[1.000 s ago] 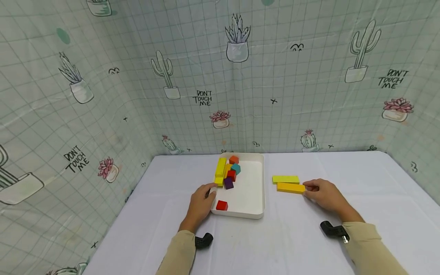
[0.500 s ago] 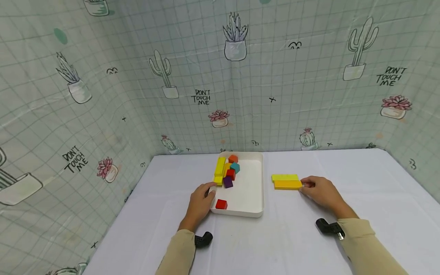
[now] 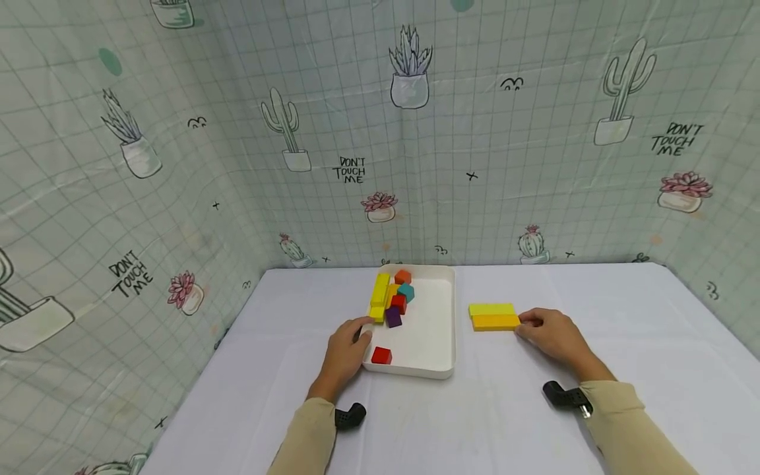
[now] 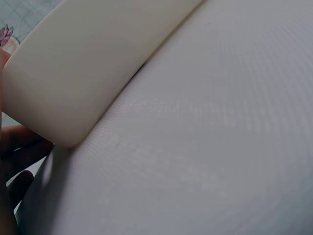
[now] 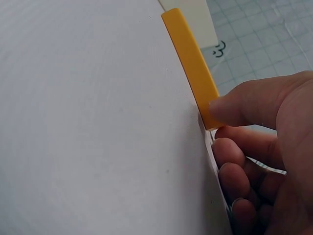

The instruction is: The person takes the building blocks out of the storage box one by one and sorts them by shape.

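Note:
In the head view, my right hand (image 3: 552,333) is at the right end of an orange-yellow rectangular block (image 3: 495,322), pinching it. The right wrist view shows my thumb (image 5: 239,105) on the near face of that block (image 5: 193,68). Directly behind it lies a lime-yellow block (image 3: 491,309) of similar length, their long sides together. My left hand (image 3: 346,346) grips the left rim of a white tray (image 3: 436,371); in the left wrist view its fingers (image 4: 19,144) show past the tray's corner (image 4: 88,63), partly hidden.
Inside the tray, yellow blocks (image 3: 380,290) line the left side. Beside them are an orange block (image 3: 403,277), a teal block (image 3: 406,292), a red block (image 3: 398,303) and a purple block (image 3: 393,316). Another red block (image 3: 382,355) lies at the front left. A patterned cloth (image 3: 475,132) hangs behind.
My right hand has shifted left with the orange-yellow block, which was slightly slanted and stuck out rightward. It now lies parallel along the lime-yellow block. The left hand has stayed on the tray.

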`<state>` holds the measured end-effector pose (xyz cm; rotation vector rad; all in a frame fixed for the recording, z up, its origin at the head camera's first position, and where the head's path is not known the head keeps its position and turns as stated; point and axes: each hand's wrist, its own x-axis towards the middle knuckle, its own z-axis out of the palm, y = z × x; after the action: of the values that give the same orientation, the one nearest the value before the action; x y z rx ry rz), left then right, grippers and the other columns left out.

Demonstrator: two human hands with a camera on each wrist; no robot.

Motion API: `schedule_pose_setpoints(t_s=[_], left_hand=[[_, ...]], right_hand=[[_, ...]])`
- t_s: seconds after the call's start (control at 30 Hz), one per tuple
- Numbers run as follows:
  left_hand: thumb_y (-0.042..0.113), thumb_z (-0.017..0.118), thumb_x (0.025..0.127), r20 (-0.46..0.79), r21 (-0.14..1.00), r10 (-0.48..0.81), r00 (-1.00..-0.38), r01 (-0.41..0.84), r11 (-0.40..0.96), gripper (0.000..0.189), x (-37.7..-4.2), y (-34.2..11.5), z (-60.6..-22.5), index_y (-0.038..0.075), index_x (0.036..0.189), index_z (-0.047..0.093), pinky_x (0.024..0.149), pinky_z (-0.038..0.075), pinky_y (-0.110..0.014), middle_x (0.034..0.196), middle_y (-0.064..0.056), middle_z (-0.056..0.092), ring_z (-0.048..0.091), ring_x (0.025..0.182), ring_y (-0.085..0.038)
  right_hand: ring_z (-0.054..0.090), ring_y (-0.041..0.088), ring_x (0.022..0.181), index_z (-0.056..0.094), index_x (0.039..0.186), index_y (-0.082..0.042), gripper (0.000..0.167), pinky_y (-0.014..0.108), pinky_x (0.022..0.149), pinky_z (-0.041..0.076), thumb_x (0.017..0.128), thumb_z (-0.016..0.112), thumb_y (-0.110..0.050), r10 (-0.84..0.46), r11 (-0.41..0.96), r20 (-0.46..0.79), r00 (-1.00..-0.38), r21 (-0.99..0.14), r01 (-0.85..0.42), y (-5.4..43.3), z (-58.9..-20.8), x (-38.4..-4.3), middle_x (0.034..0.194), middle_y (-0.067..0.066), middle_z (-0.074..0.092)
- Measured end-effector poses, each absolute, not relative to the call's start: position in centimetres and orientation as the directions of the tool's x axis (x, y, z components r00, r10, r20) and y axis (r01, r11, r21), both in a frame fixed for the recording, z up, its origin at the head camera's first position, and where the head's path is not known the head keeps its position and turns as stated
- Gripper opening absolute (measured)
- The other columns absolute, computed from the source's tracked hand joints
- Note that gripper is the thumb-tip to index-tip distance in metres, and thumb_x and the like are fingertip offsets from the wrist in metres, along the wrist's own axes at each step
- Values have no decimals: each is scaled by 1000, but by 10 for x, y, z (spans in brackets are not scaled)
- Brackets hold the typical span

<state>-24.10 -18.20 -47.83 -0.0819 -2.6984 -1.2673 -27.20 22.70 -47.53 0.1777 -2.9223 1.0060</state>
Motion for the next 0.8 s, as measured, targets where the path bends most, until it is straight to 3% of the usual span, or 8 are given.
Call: schedule_pose_setpoints(t_s=[0.23, 0.5, 0.8], left_hand=[[21, 56, 100, 172, 751, -23, -985, 116, 650, 33, -237, -187, -482, 18, 132, 65, 111, 37, -54, 136, -7, 60, 49, 133, -30], [23, 56, 100, 176, 734, -3, -984, 129, 666, 34, -242, -186, -484, 20, 133, 65, 109, 39, -55, 134, -7, 61, 51, 131, -30], [22, 55, 101, 178, 745, -16, -984, 125, 655, 34, -243, -183, -479, 19, 133, 65, 108, 41, -54, 133, -8, 61, 52, 129, -29]], right_hand=[[55, 23, 82, 69, 113, 4, 38, 38, 74, 47, 89, 70, -25, -99, 786, 76, -992, -606, -125, 222, -482, -271, 90, 6, 65], [50, 20, 75, 61, 128, 6, 52, 34, 66, 41, 89, 73, -24, -124, 795, 76, -989, -589, -145, 223, -481, -271, 86, 4, 60], [50, 20, 75, 64, 124, 7, 48, 34, 65, 40, 88, 73, -24, -136, 797, 89, -987, -582, -162, 224, -474, -272, 86, 4, 59]])
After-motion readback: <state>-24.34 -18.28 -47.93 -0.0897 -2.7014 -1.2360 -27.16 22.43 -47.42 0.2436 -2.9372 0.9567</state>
